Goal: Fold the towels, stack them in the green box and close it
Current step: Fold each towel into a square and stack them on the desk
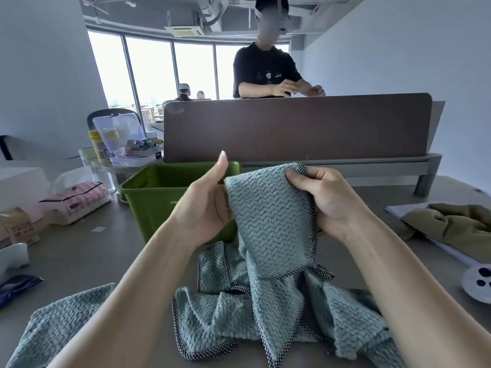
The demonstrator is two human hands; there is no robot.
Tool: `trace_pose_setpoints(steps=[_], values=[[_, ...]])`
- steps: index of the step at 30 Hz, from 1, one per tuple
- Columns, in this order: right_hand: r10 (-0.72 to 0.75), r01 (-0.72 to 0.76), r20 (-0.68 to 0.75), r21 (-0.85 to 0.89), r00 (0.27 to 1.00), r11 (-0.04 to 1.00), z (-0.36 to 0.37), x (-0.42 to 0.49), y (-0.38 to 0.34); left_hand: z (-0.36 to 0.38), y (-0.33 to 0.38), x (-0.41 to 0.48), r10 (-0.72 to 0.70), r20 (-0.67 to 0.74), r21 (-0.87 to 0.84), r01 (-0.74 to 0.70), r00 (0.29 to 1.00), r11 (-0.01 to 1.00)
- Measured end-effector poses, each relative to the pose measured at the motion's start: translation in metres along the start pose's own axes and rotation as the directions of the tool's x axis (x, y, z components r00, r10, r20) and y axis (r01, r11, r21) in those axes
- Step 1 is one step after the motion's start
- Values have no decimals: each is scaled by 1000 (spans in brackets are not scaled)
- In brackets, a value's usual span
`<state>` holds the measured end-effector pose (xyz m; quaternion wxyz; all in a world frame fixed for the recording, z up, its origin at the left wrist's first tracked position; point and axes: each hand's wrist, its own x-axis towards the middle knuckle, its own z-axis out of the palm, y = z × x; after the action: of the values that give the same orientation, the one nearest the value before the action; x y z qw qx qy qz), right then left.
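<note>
I hold a teal towel (271, 221) with a black-and-white checked border up above the table. My left hand (204, 205) grips its left edge with the thumb pointing up. My right hand (321, 200) pinches its top right corner. The towel's lower part hangs crumpled onto the grey table, near my body. A second teal towel (58, 322) lies flat at the near left, partly under my left forearm. The green box (148, 192) stands open behind my hands, and what I can see of its inside is bare. Its lid is not in view.
A brown partition (297, 128) runs behind the box, with a person standing beyond it. A tissue pack (77, 200), a clear plastic case (125, 139) and bottles crowd the left. An olive cloth (451, 224) on papers lies at the right, with a white dish (478, 282) near it.
</note>
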<state>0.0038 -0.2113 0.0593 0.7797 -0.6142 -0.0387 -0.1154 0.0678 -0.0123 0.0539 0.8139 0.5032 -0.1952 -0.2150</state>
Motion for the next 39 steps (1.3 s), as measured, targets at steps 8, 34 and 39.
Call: trace_pose_setpoints(steps=[8, 34, 39], values=[[31, -26, -105, 49, 994, 998, -7, 6, 4, 0, -16, 10, 37, -172, -78, -51, 984, 996], [-232, 253, 125, -192, 965, 948, -20, 5, 5, -7, -13, 6, 290, 105, 304, -308, 951, 902], [-353, 370, 112, -227, 929, 901, -25, 11, 9, -13, -6, 4, 476, 238, 515, -526, 846, 677]])
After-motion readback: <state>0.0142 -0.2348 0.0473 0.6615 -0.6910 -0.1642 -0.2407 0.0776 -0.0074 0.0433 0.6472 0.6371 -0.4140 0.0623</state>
